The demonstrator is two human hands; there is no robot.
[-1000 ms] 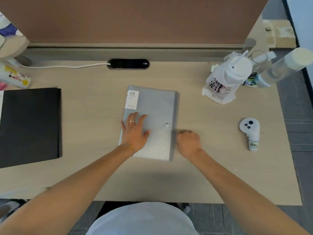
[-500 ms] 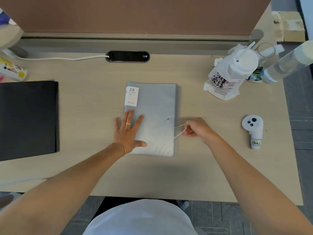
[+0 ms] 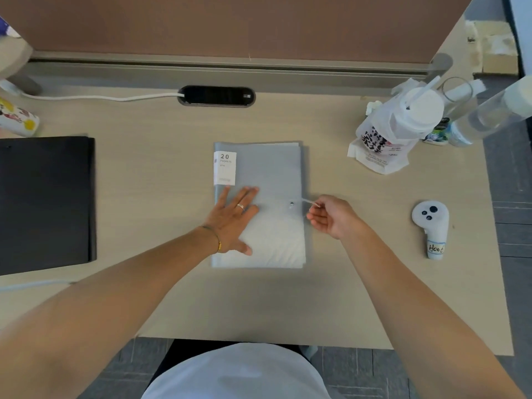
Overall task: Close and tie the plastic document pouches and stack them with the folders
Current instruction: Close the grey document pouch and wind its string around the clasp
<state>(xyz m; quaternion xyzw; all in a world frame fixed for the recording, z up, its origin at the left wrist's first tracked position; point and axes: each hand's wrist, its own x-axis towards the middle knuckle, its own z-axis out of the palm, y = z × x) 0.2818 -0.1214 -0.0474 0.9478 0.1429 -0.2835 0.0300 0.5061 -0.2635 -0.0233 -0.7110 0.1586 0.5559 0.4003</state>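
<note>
Grey document pouch (image 3: 270, 168) lay flat on the counter (image 3: 161, 174), directly under the left hand (image 3: 231, 223) and just left of the right hand (image 3: 331, 216). Left hand was spread, palm down, pressing the pouch's lower left half; ring and bracelet were visible. Right hand sat just off the pouch's right edge, fingertips (image 3: 312, 210) pinching the thin white tie string (image 3: 308, 201). String ran from the pinch to the small metal button (image 3: 292, 203) on the flap, between the two hands. Could not tell if it was wound round the button. White "20 pockets" label (image 3: 224, 167) was just beyond the left hand's fingers. Black folder (image 3: 46, 203) lay well to the left of the left hand, apart from the pouch. White controller (image 3: 431, 223) lay to the right of the right hand; bagged drink cup (image 3: 403, 125) sat beyond it.
</note>
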